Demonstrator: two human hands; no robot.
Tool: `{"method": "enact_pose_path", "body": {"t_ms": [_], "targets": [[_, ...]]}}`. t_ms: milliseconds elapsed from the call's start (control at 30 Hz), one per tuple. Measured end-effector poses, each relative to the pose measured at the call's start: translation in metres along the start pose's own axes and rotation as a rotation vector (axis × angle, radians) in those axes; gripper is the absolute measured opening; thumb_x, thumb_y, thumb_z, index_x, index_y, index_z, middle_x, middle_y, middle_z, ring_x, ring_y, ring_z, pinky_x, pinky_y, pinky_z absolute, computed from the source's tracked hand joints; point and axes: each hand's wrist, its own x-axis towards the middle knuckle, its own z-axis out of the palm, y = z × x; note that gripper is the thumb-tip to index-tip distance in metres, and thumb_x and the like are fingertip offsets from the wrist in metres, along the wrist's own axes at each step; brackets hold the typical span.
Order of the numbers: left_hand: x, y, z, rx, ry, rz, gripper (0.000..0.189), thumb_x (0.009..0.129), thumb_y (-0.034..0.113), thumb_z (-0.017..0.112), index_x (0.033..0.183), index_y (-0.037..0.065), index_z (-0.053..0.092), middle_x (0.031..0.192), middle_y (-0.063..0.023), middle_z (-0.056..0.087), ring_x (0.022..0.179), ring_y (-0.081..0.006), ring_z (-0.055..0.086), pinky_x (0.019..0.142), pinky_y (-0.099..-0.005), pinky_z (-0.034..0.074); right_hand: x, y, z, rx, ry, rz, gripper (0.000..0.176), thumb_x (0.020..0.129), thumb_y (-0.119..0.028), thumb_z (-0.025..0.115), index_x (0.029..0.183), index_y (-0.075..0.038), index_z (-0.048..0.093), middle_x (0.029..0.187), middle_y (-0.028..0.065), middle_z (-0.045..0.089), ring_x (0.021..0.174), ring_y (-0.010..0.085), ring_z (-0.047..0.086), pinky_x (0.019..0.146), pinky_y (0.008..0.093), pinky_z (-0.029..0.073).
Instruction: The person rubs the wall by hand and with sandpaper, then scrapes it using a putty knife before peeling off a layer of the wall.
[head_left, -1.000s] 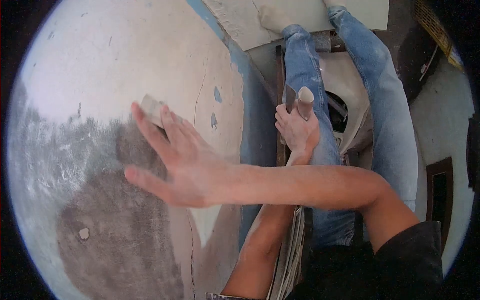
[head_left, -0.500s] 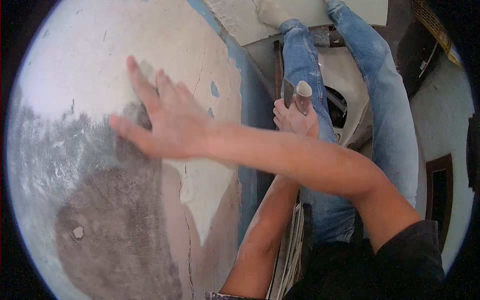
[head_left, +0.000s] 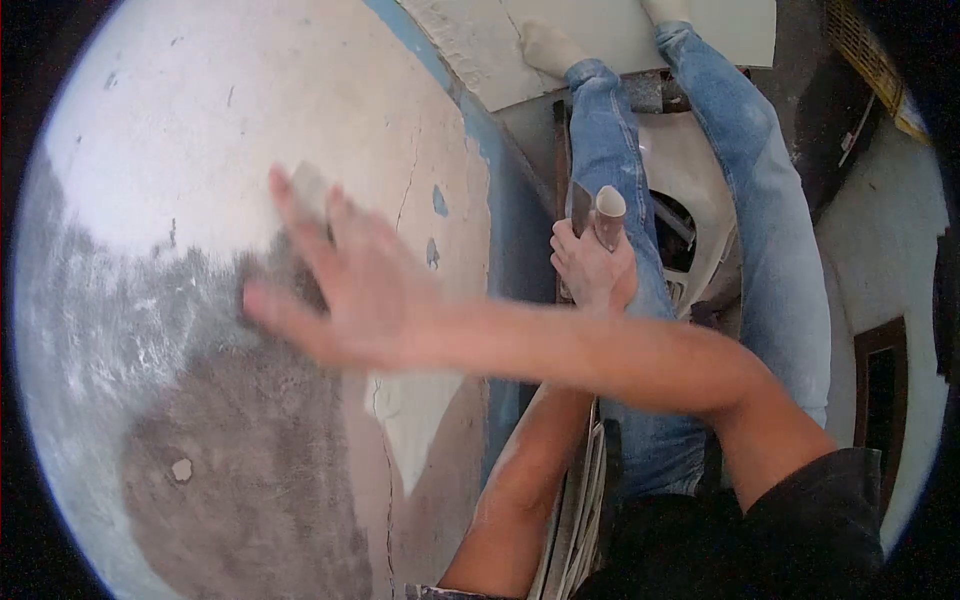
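A single camera, worn on the person's head, supplies the view. The lens faces forward and steeply down, along the wearer's own body. The black sleeve [head_left: 820, 490] enters at the lower right; the jeans [head_left: 785, 240] extend toward the upper edge. The right forearm [head_left: 600, 350] crosses mid-frame, nearer the lens than the left hand [head_left: 600, 265]. The wall [head_left: 250, 120] occupies the left portion of the field and extends beyond the frame. The right hand [head_left: 365, 285] falls left of centre, blurred. Coverage is wide-angle: the field has curved side boundaries and black corners.
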Motion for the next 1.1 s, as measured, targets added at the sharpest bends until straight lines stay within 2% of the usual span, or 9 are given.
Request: {"method": "enact_pose_path", "body": {"t_ms": [100,300,400,500,600,700,800,967,1100], "targets": [[-0.003,0.012,-0.013,0.009,-0.074,-0.064,0.037,0.088,0.032,0.063,0.116,0.007,0.064,0.119,-0.014,0.046,0.116,-0.0355,0.045,0.098,-0.0488,0.039,-0.035,-0.002,0.015,-0.122,-0.028,-0.157,0.095,0.093,-0.073,0.024,0.157,-0.012,-0.011,0.15,0.0444,0.015,0.145,0.0523,0.016,0.12,0.0537,0.015],[0.0,0.011,-0.012,-0.007,-0.064,-0.066,0.037,0.089,0.031,0.061,0.115,0.005,0.064,0.118,-0.0143,0.046,0.116,-0.0356,0.046,0.099,-0.0485,0.038,0.018,0.013,0.003,0.032,0.097,-0.03,0.095,0.094,-0.067,0.036,0.157,-0.013,-0.009,0.148,0.0469,0.015,0.142,0.0569,0.016,0.117,0.0598,0.014],[-0.003,0.01,-0.01,-0.005,-0.018,-0.041,0.036,0.088,0.032,0.063,0.114,0.008,0.065,0.118,-0.0136,0.047,0.114,-0.0357,0.047,0.096,-0.049,0.04,-0.028,-0.01,0.01,-0.007,-0.009,-0.124,0.095,0.094,-0.069,0.034,0.157,-0.013,-0.01,0.149,0.0458,0.015,0.143,0.0555,0.017,0.117,0.059,0.013],[-0.003,0.008,-0.008,0.02,-0.049,-0.047,0.036,0.087,0.032,0.063,0.114,0.008,0.065,0.117,-0.0136,0.047,0.113,-0.0357,0.048,0.096,-0.0491,0.04,-0.023,0.004,0.013,-0.056,0.018,-0.147,0.096,0.093,-0.071,0.034,0.157,-0.014,-0.009,0.15,0.0453,0.013,0.143,0.0555,0.016,0.118,0.0585,0.013],[0.002,0.002,-0.005,0.044,-0.053,-0.038,0.035,0.088,0.032,0.062,0.112,0.007,0.065,0.117,-0.0138,0.047,0.111,-0.036,0.048,0.095,-0.049,0.04,0.015,0.019,0.003,0.072,0.139,-0.047,0.095,0.093,-0.072,0.034,0.158,-0.016,-0.008,0.15,0.0453,0.013,0.142,0.0567,0.016,0.118,0.0587,0.012],[0.001,0.002,-0.005,0.034,-0.024,-0.009,0.033,0.087,0.031,0.063,0.11,0.008,0.066,0.116,-0.0131,0.047,0.11,-0.0357,0.049,0.093,-0.0487,0.041,-0.01,-0.008,0.001,0.042,0.023,-0.037,0.096,0.093,-0.071,0.033,0.157,-0.014,-0.01,0.15,0.0455,0.014,0.143,0.0555,0.017,0.118,0.0588,0.011],[-0.004,0.012,-0.014,0.025,-0.009,-0.026,0.032,0.086,0.031,0.064,0.109,0.009,0.066,0.115,-0.0125,0.048,0.108,-0.0355,0.05,0.091,-0.0486,0.042,-0.032,-0.011,0.011,-0.074,0.008,-0.147,0.097,0.093,-0.072,0.031,0.156,-0.014,-0.016,0.15,0.0451,0.014,0.144,0.0521,0.018,0.118,0.0584,0.009],[-0.001,0.009,-0.01,0.017,0.008,-0.017,0.032,0.088,0.029,0.062,0.108,0.004,0.065,0.114,-0.0135,0.048,0.109,-0.0359,0.049,0.093,-0.0483,0.04,0.009,0.0,0.006,0.054,0.141,-0.039,0.097,0.093,-0.073,0.031,0.157,-0.014,-0.011,0.15,0.0452,0.014,0.144,0.0528,0.017,0.118,0.0598,0.009],[-0.002,0.01,-0.014,0.021,0.018,-0.006,0.033,0.086,0.032,0.065,0.108,0.008,0.066,0.114,-0.0132,0.048,0.109,-0.0349,0.049,0.091,-0.0481,0.042,-0.038,-0.015,0.02,0.09,0.08,-0.128,0.096,0.094,-0.069,0.034,0.157,-0.009,-0.007,0.151,0.0434,0.014,0.145,0.0518,0.016,0.118,0.0591,0.009]]}}
